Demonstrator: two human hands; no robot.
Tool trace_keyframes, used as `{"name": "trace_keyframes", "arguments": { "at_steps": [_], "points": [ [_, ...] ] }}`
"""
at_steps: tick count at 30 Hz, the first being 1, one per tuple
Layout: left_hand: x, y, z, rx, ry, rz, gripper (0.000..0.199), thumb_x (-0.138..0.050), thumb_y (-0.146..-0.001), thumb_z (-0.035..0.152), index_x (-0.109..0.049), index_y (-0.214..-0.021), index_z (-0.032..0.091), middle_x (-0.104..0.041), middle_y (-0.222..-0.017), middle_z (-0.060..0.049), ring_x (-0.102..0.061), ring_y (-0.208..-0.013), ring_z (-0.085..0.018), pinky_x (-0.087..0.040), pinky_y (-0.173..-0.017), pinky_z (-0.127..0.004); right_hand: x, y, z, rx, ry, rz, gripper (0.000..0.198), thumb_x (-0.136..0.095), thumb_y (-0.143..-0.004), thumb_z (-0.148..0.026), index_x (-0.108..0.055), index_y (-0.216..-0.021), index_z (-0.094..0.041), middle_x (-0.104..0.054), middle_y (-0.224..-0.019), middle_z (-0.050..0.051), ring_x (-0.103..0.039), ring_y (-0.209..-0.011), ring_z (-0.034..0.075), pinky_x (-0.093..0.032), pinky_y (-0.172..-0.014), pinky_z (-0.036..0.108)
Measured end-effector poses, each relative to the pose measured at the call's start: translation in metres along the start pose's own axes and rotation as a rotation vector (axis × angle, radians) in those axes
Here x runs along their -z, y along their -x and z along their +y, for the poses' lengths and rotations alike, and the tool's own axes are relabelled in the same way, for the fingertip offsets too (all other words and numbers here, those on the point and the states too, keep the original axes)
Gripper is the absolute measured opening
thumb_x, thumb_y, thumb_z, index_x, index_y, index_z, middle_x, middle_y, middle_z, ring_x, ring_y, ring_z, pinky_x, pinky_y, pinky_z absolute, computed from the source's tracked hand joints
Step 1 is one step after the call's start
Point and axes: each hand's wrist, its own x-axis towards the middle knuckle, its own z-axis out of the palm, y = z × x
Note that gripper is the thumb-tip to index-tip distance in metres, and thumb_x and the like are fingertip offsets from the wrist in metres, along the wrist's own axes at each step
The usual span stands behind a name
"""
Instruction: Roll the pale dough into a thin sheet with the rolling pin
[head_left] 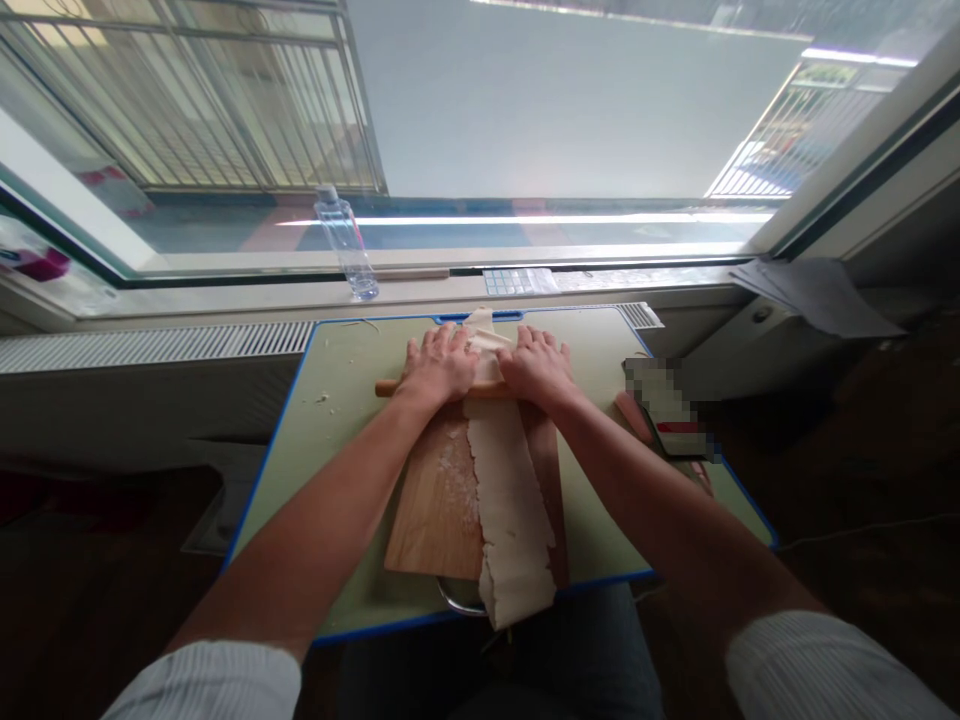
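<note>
Laid left grip (441,365) and right grip (537,364), palm-down, unclasped, across rolling pin (491,391); straddled dough sheet (514,490), likely soft, tearable, best supported underneath.

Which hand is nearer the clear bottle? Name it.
The left hand: it rests on the rolling pin left of the dough strip, while the right hand is farther from the bottle.

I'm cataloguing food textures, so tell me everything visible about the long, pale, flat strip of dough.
The dough looks thin and soft, with ragged edges and what looks like a fold near its far end. It runs lengthwise over the brown wooden board, its near end overhanging. A slim brown wooden rolling pin lies across it, under the person's left hand and right hand.
</note>
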Motion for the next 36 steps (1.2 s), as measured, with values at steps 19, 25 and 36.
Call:
{"name": "trace_keyframes", "arguments": {
  "at_steps": [19,25,36],
  "points": [
    [-0.010,0.218,0.014,-0.124,-0.022,0.134,0.067,-0.030,-0.110,0.055,-0.038,-0.169,0.024,-0.039,-0.174,-0.009,-0.032,-0.164,-0.029,-0.016,-0.136,-0.060,-0.006,0.220,0.008,0.198,0.114,0.092,0.069,-0.030,-0.113,-0.051,-0.041,-0.168,-0.013,-0.031,-0.176,0.014,-0.026,-0.165,0.031,-0.011,-0.133,0.058],
    [-0.013,0.229,0.015,-0.117,-0.012,0.154,0.065,-0.032,-0.110,0.052,-0.040,-0.169,0.025,-0.041,-0.172,-0.011,-0.033,-0.164,-0.030,-0.017,-0.136,-0.062,-0.003,0.221,0.008,0.192,0.095,0.088,0.064,-0.030,-0.113,-0.046,-0.045,-0.166,-0.014,-0.037,-0.173,0.014,-0.030,-0.164,0.031,-0.012,-0.133,0.061],
    [-0.014,0.130,0.011,-0.024,-0.041,0.156,0.063,-0.027,-0.110,0.051,-0.047,-0.165,0.028,-0.041,-0.174,-0.006,-0.036,-0.162,-0.033,-0.023,-0.133,-0.063,-0.008,0.131,-0.002,0.176,0.112,0.126,0.067,-0.029,-0.114,-0.056,-0.045,-0.165,-0.015,-0.041,-0.172,0.016,-0.031,-0.162,0.031,-0.014,-0.132,0.058]
  ]
}}
